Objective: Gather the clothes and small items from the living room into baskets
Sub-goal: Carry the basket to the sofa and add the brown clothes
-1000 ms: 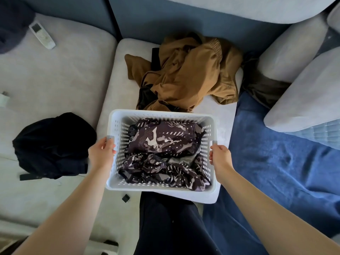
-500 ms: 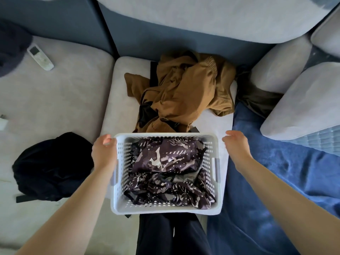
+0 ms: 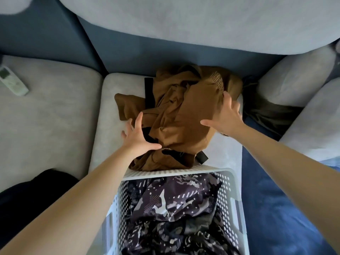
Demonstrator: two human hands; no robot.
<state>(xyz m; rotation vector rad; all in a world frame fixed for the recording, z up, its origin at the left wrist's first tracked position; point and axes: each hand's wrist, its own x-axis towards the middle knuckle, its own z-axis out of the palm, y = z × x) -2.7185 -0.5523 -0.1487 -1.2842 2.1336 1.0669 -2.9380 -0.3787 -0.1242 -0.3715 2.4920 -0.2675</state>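
On the sofa seat ahead of us, in the head view, we see a crumpled brown garment (image 3: 185, 122) heaped on a pale grey seat cushion (image 3: 114, 100), with black straps or trim showing along its left and lower edges. Our left hand (image 3: 137, 138) is at the garment's lower left edge, fingers (image 3: 138, 119) spread wide and straight, the thumb pointing right over the brown cloth; we cannot tell whether the palm presses down. Our right hand (image 3: 225, 116) is spread over the garment's right side, fingers apart and straight, thumb stretched left across the fabric. Neither hand is curled round anything.

Just below the garment, touching its near edge, sits a white perforated basket (image 3: 237, 205). Inside it lies a dark camouflage-patterned garment (image 3: 171, 212), filling most of the basket. Both forearms reach forward past the basket, the left one crossing over its left rim.

To the left, on a neighbouring grey cushion, a white remote control (image 3: 12, 80) lies well apart from the clothes. A black item of cloth (image 3: 35, 192) lies at the lower left. A dark olive cloth (image 3: 265, 109) is tucked at the right between the seat cushion and grey pillows (image 3: 294, 81), and a blue blanket (image 3: 272, 196) spreads beside the basket on the right.
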